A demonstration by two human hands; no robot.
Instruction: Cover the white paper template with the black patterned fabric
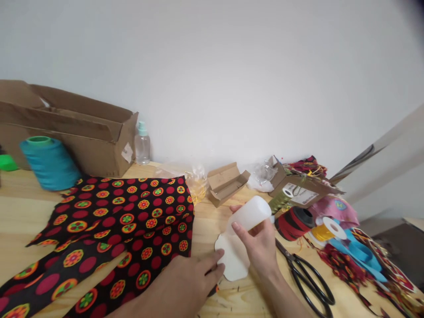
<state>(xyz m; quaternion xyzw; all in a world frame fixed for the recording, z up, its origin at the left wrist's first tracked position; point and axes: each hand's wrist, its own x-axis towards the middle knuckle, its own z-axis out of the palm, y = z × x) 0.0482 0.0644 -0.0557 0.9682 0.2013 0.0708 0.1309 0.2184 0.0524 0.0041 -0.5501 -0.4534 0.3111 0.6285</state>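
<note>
In my right hand (263,245) is a smooth white plastic bottle (249,215), fingers and thumb wrapped round it. The bottle is tilted, its rounded base up to the right; its lower left end is over a white cut-out piece (233,260), and whether it touches cannot be told. This piece lies flat on the table and has a wavy edge. My left hand (194,278) rests at its left edge, fingers stretched out and fingertips on it. Left of it spreads black fabric with red dots and bright flowers (132,221), partly covered by my left forearm.
Black-handled scissors (306,278) lie right of my right hand. Beyond are a red thread spool (293,223), a yellow spool (326,230) and blue ribbon (359,256). Behind stand a small open carton (228,182), a spray bottle (142,145), a turquoise thread cone (49,164) and a large cardboard box (82,141).
</note>
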